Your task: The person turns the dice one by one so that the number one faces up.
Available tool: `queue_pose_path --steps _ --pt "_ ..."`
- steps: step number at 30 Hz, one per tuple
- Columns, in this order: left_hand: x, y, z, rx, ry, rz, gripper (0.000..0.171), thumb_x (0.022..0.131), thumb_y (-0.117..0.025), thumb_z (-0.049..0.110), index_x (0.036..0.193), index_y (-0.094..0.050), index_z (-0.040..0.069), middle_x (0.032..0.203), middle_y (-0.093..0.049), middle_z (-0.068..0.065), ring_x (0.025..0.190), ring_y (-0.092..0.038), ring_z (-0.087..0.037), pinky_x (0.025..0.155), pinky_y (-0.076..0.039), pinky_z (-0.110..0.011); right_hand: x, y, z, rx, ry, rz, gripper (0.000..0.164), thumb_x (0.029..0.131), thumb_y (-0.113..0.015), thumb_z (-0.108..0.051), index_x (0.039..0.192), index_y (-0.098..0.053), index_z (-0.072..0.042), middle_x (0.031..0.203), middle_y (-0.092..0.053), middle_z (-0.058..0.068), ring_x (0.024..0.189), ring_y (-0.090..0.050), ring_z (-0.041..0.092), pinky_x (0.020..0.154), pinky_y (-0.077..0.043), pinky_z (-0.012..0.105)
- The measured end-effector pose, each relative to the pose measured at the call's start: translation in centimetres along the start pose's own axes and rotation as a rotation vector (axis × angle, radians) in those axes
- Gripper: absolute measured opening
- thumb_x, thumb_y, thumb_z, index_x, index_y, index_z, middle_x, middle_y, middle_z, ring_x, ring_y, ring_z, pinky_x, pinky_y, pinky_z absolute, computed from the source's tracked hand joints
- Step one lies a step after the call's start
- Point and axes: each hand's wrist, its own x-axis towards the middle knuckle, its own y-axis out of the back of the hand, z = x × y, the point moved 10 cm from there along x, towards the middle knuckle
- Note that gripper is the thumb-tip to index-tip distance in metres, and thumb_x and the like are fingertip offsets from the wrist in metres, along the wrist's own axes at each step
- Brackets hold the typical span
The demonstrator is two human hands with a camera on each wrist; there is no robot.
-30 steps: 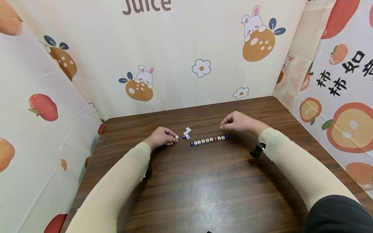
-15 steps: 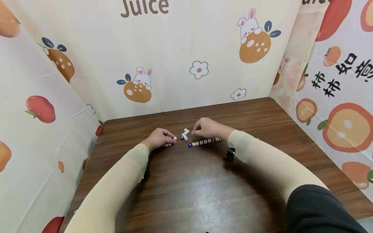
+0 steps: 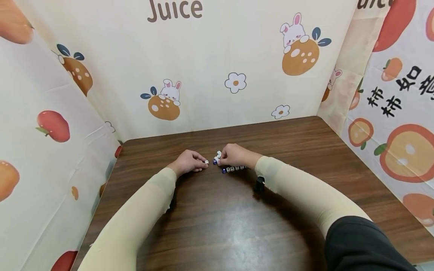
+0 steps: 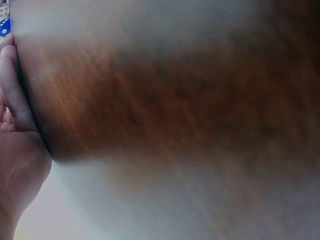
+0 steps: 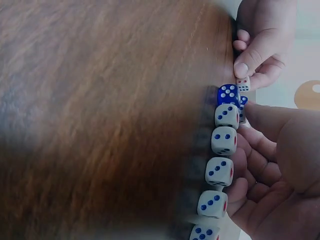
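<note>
My left hand (image 3: 190,162) pinches a white die (image 3: 206,162) between thumb and fingertips, just left of a small cluster of dice. The right hand (image 3: 235,155) is at the cluster's right side, its thumb and fingers closed on a white die (image 5: 242,116), partly hidden. White dice (image 3: 219,153) and a blue die (image 3: 215,162) show beside its fingertips. In front of this hand runs a straight row of dice, led on the left by a blue die (image 5: 228,95), with white dice (image 5: 223,140) after it. The hand and forearm cover the row's right end.
The dice lie on a dark brown wooden table (image 3: 217,218). Behind it hangs a printed cloth backdrop (image 3: 203,60), with more cloth at both sides. A black wrist device (image 3: 260,184) sits under the right wrist.
My right hand has moved left from beyond the row's right end to the cluster and taken hold of a die there. The left hand keeps its die in nearly the same place.
</note>
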Motion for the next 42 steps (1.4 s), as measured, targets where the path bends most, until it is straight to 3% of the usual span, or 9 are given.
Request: queue_pose_path --steps 9,17,25,32,42 --pt "0.1 -0.1 0.0 0.001 0.001 -0.002 0.019 0.095 -0.093 0.013 0.112 -0.087 0.005 0.094 -0.085 -0.001 0.073 -0.071 -0.005 0.068 -0.063 -0.02 -0.1 0.0 0.3 0.001 0.024 -0.026 0.015 0.104 -0.086 -0.028 0.095 -0.087 -0.015 0.097 -0.085 -0.003 0.086 -0.074 0.008 0.084 -0.063 0.029" --pt "0.3 -0.1 0.1 0.006 0.005 -0.003 0.019 0.095 -0.093 0.013 0.112 -0.088 0.005 0.095 -0.085 -0.001 0.073 -0.071 -0.005 0.068 -0.063 -0.02 0.2 0.1 0.6 0.013 0.029 -0.018 0.017 0.107 -0.082 -0.03 0.099 -0.089 -0.016 0.098 -0.085 -0.004 0.084 -0.071 0.007 0.081 -0.061 0.028" --pt "0.2 -0.1 0.3 0.013 0.004 -0.002 0.02 0.095 -0.093 0.015 0.112 -0.088 0.006 0.096 -0.085 -0.002 0.074 -0.071 -0.005 0.069 -0.063 -0.02 0.0 0.6 0.7 -0.004 0.021 -0.021 0.017 0.109 -0.079 -0.026 0.102 -0.089 -0.015 0.101 -0.086 -0.002 0.087 -0.072 0.009 0.086 -0.062 0.031" --pt "0.5 -0.1 0.1 0.016 0.007 0.001 0.021 0.095 -0.094 0.015 0.112 -0.088 0.006 0.095 -0.084 -0.002 0.074 -0.071 -0.005 0.068 -0.063 -0.02 -0.1 0.9 2.4 0.008 -0.007 -0.024 0.018 0.112 -0.076 -0.026 0.105 -0.09 -0.016 0.101 -0.085 -0.002 0.083 -0.068 0.01 0.079 -0.058 0.029" --pt "0.5 0.0 -0.2 0.02 0.012 0.009 0.021 0.095 -0.094 0.015 0.113 -0.088 0.006 0.097 -0.084 -0.003 0.074 -0.071 -0.005 0.068 -0.063 -0.02 -0.2 1.1 2.8 0.016 0.006 -0.037 0.012 0.108 -0.082 -0.026 0.108 -0.09 -0.016 0.113 -0.087 0.0 0.107 -0.078 0.016 0.102 -0.064 0.041"
